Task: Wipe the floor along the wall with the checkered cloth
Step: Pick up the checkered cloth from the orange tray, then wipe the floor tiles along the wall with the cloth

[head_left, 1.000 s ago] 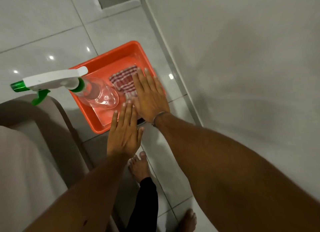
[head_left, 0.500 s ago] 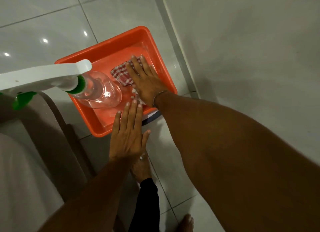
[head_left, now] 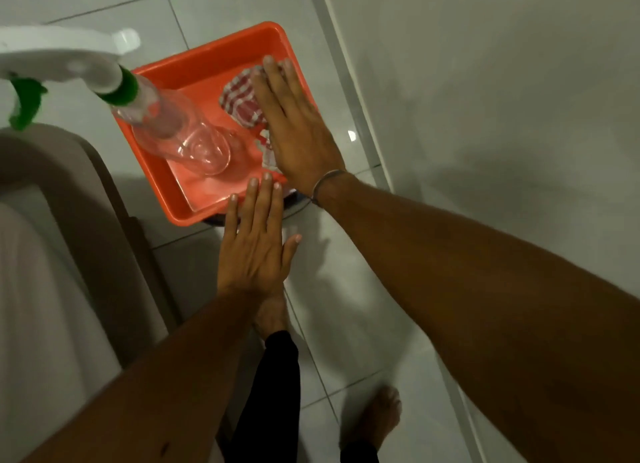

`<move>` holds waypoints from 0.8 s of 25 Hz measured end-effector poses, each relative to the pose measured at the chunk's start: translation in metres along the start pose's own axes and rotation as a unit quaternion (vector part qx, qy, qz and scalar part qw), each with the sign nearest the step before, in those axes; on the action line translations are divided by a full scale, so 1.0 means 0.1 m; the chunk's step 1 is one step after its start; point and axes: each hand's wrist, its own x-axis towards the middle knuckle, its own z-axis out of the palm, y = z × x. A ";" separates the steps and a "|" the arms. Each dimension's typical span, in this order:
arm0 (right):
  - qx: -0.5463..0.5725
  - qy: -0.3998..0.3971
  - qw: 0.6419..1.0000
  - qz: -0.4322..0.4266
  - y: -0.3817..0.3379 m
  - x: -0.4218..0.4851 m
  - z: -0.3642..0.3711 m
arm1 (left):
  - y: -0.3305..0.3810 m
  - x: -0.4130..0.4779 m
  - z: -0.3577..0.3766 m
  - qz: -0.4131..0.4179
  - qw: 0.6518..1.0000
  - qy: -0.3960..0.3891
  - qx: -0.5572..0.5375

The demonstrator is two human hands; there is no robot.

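Note:
A red-and-white checkered cloth [head_left: 241, 100] lies crumpled in the right half of an orange tray [head_left: 207, 61] on the tiled floor. My right hand [head_left: 298, 130] hovers flat over the cloth with straight fingers, hiding its right part; I cannot tell whether it touches the cloth. My left hand [head_left: 258, 244] is spread flat at the tray's near edge and holds nothing. The grey wall [head_left: 502, 116] rises on the right, with a floor strip [head_left: 346, 92] running between tray and wall.
A clear spray bottle [head_left: 180, 133] with a white and green trigger head stands in the tray's left half. A beige cushioned seat [head_left: 52, 255] fills the left side. My bare feet [head_left: 375, 417] stand on the glossy tiles below my arms.
My right hand has reached further over the cloth toward the tray's far right corner. The view has moved closer to the tray. My left hand stays flat at the tray's near edge.

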 end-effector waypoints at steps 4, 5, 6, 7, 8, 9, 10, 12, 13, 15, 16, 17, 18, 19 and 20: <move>0.026 0.081 0.996 -0.005 0.15 -0.74 -0.39 | 0.58 -0.44 0.12 -0.002 1.000 -0.005 0.002; 0.028 0.087 0.996 -0.002 0.22 -1.01 -0.42 | 0.74 -0.59 0.20 -0.006 1.000 -0.012 -0.003; 0.030 0.082 0.996 0.006 0.31 -1.32 -0.42 | 0.91 -0.76 0.29 -0.014 1.000 -0.022 -0.003; 0.029 0.065 0.997 0.018 0.39 -1.63 -0.38 | 1.06 -0.93 0.40 -0.023 0.999 -0.032 0.000; 0.025 0.038 0.998 0.033 0.49 -1.96 -0.31 | 1.21 -1.11 0.52 -0.030 0.999 -0.044 0.003; 0.020 0.008 0.999 0.050 0.58 -2.26 -0.22 | 1.34 -1.25 0.65 -0.038 0.998 -0.056 0.006; 0.016 -0.022 0.998 0.064 0.68 -2.55 -0.10 | 1.44 -1.38 0.79 -0.044 0.997 -0.065 0.007; 0.005 -0.073 0.995 0.075 0.91 -3.11 0.25 | 1.69 -1.64 1.11 -0.058 0.995 -0.084 -0.003; 0.001 -0.093 0.992 0.080 1.05 -3.36 0.45 | 1.78 -1.74 1.28 -0.063 0.993 -0.094 -0.010; -0.005 -0.125 0.987 0.099 1.29 -3.74 0.89 | 1.89 -1.86 1.67 -0.068 0.991 -0.111 -0.013; -0.008 -0.140 0.984 0.109 1.41 -3.89 1.11 | 1.91 -1.86 1.87 -0.066 0.991 -0.119 -0.015; -0.011 -0.153 0.981 0.115 1.51 -4.00 1.32 | 1.91 -1.84 2.05 -0.063 0.990 -0.124 -0.017; -0.015 -0.162 0.979 0.121 1.59 -4.07 1.52 | 1.90 -1.80 2.22 -0.060 0.990 -0.125 -0.018; -0.020 -0.166 0.977 0.129 1.68 -4.13 1.72 | 1.91 -1.77 2.42 -0.059 0.990 -0.124 -0.021; -0.027 -0.164 0.976 0.138 1.78 -4.15 1.92 | 1.91 -1.72 2.61 -0.061 0.990 -0.123 -0.024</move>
